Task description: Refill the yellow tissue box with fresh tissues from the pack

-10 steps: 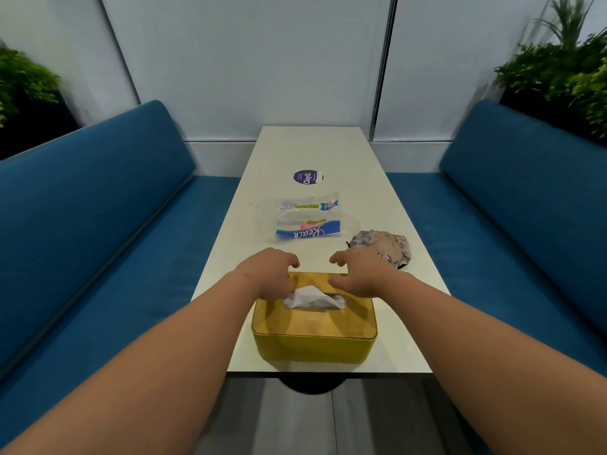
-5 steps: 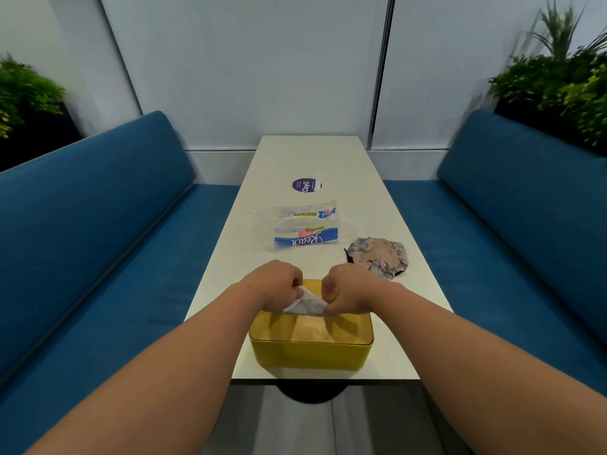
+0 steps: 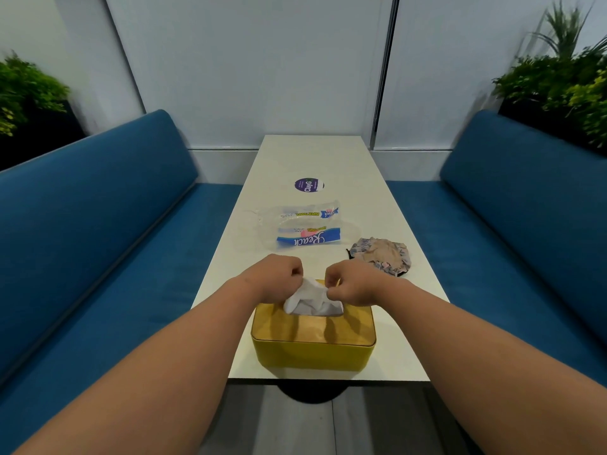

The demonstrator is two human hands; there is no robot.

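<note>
The yellow tissue box with its wooden lid stands at the near end of the white table. A white tissue sticks up out of the lid's slot. My left hand pinches the tissue's left side and my right hand pinches its right side, both just above the lid. Further back lies the clear plastic tissue pack with blue lettering, flat and crumpled.
A patterned cloth item lies right of the pack. A round purple sticker sits mid-table. Blue benches run along both sides, with plants behind them. The table's near edge is just behind the box.
Both hands closed on the tissue and drew it upward out of the slot, so more of it now stands above the lid. The view shifted slightly.
</note>
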